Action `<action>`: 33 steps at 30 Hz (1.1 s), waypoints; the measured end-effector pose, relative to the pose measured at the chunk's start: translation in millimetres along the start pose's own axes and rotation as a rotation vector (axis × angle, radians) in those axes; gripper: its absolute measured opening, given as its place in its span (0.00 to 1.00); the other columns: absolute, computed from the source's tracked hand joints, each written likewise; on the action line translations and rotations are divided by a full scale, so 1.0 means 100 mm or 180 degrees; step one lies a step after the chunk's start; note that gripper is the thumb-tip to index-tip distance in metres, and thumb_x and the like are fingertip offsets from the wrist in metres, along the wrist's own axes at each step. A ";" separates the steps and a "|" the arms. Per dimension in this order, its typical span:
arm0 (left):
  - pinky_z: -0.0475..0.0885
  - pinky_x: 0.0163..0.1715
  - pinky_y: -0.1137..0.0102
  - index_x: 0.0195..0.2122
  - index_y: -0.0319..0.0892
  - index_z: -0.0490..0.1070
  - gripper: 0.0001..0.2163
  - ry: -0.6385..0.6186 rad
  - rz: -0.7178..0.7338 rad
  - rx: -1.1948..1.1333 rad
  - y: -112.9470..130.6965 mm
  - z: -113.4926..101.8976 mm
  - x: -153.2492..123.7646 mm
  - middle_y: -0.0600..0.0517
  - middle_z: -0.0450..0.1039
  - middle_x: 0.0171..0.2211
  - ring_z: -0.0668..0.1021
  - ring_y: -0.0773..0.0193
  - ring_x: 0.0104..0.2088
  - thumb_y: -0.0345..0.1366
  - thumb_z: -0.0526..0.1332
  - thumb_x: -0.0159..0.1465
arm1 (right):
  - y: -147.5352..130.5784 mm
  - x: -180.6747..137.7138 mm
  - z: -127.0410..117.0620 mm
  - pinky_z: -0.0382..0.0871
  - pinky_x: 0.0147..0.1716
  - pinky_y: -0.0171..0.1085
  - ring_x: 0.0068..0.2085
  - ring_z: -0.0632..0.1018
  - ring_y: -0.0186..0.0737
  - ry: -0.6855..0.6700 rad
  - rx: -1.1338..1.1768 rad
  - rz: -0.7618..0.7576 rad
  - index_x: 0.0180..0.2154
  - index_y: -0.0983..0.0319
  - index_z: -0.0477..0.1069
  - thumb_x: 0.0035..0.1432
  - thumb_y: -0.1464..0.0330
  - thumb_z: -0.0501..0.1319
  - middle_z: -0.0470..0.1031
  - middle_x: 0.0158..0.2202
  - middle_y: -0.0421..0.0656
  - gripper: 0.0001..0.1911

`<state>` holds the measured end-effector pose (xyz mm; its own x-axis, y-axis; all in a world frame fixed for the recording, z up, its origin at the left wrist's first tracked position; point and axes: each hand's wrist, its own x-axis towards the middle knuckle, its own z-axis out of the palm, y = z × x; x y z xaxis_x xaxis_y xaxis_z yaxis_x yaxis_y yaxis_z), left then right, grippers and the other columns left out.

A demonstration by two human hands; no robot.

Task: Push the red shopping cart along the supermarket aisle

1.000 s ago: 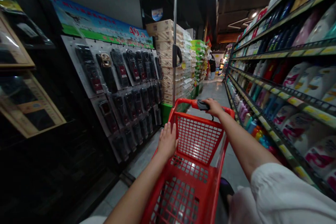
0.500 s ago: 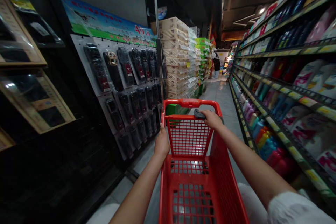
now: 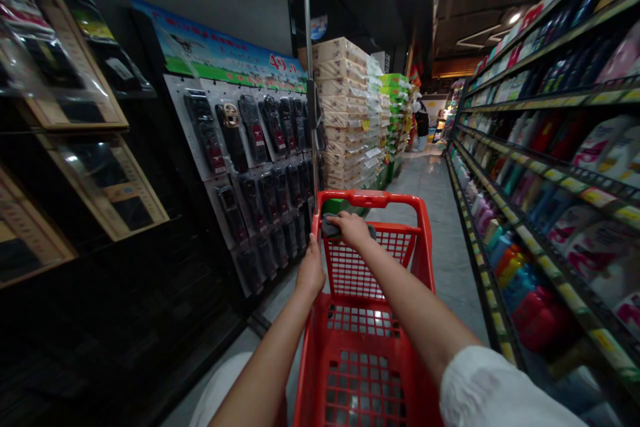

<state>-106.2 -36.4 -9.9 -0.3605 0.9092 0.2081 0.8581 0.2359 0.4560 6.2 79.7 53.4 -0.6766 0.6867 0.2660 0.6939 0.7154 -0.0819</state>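
A red plastic shopping basket cart [image 3: 373,340] stands in front of me in a store aisle, with a metal pole [image 3: 310,67] rising from its left corner. My left hand [image 3: 310,271] grips the cart's left rim near the pole's base. My right hand [image 3: 351,227] is closed over a dark grey cloth [image 3: 327,225] and presses it on the cart's far left corner, just below the red top bar [image 3: 373,199].
Left of the aisle is a display wall of packaged dark goods [image 3: 260,167], then stacked boxes [image 3: 345,113]. Shelves of bottles [image 3: 545,167] run down the right side. A person [image 3: 423,123] stands far down the grey tiled floor [image 3: 437,213].
My right hand slid the cloth leftward along the cart's far rim, from the right side to the left corner. My left hand stayed on the left rim while the view swung.
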 end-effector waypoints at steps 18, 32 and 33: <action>0.71 0.43 0.66 0.70 0.35 0.28 0.39 -0.0177 -0.0003 0.0372 -0.07 -0.17 0.06 0.30 0.61 0.62 0.76 0.52 0.52 0.33 0.52 0.64 | 0.18 -0.23 -0.05 0.68 0.45 0.43 0.48 0.75 0.49 0.0186 -0.0044 0.0730 0.59 0.49 0.67 0.60 0.69 0.54 0.74 0.51 0.46 0.26; 0.72 0.39 0.61 0.66 0.24 0.48 0.31 0.1181 -0.0495 0.1328 0.41 0.13 0.17 0.31 0.66 0.52 0.74 0.48 0.45 0.34 0.51 0.64 | 0.75 -0.45 -0.08 0.65 0.53 0.38 0.53 0.73 0.44 0.0261 0.0765 0.0162 0.56 0.52 0.71 0.50 0.80 0.54 0.74 0.55 0.40 0.34; 0.71 0.39 0.61 0.66 0.25 0.49 0.31 0.1191 -0.0498 0.1323 0.39 0.14 0.17 0.32 0.66 0.52 0.73 0.48 0.45 0.36 0.51 0.64 | 0.86 -0.46 -0.11 0.65 0.53 0.37 0.53 0.74 0.43 0.0257 0.1047 0.0203 0.54 0.54 0.74 0.48 0.82 0.54 0.76 0.53 0.39 0.33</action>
<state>-74.0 -7.5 -0.7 -0.5345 0.6873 0.4918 0.8284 0.5415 0.1436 100.0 108.6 44.9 -0.6036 0.7283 0.3244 0.6086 0.6837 -0.4026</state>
